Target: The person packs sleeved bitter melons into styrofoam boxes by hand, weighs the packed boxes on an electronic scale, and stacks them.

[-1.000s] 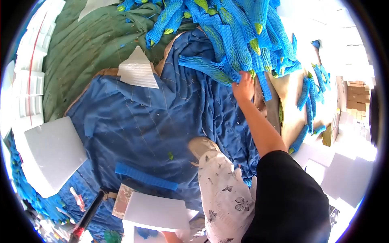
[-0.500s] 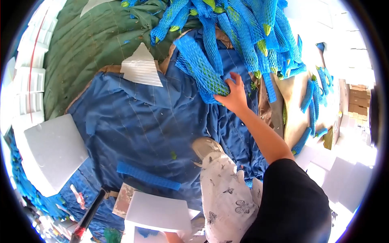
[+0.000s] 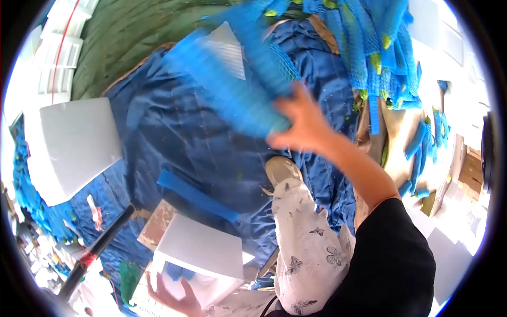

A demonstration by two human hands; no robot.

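Observation:
My right hand (image 3: 303,121), blurred by motion, grips the ends of blue mesh-sleeved green produce (image 3: 237,98), which fans out up and to the left over the blue cloth (image 3: 158,132). Low in the view, my left hand (image 3: 171,296) has its fingers spread at the near side of a white foam box (image 3: 198,245). Something blue shows inside that box. At the upper right lies a pile of green produce in blue mesh sleeves (image 3: 359,47). A flat blue mesh sleeve (image 3: 198,195) rests on the cloth above the box.
Another white foam box (image 3: 79,142) stands at the left, near stacked white trays (image 3: 63,58). A black pole (image 3: 100,245) slants across the lower left. Loose sleeved pieces (image 3: 417,150) lie at the right. My shoe (image 3: 283,170) is on the cloth.
My right hand has lifted sleeved produce off the pile and swung it left. My left hand, earlier mostly hidden below the foam box, now shows with fingers spread. The view has shifted.

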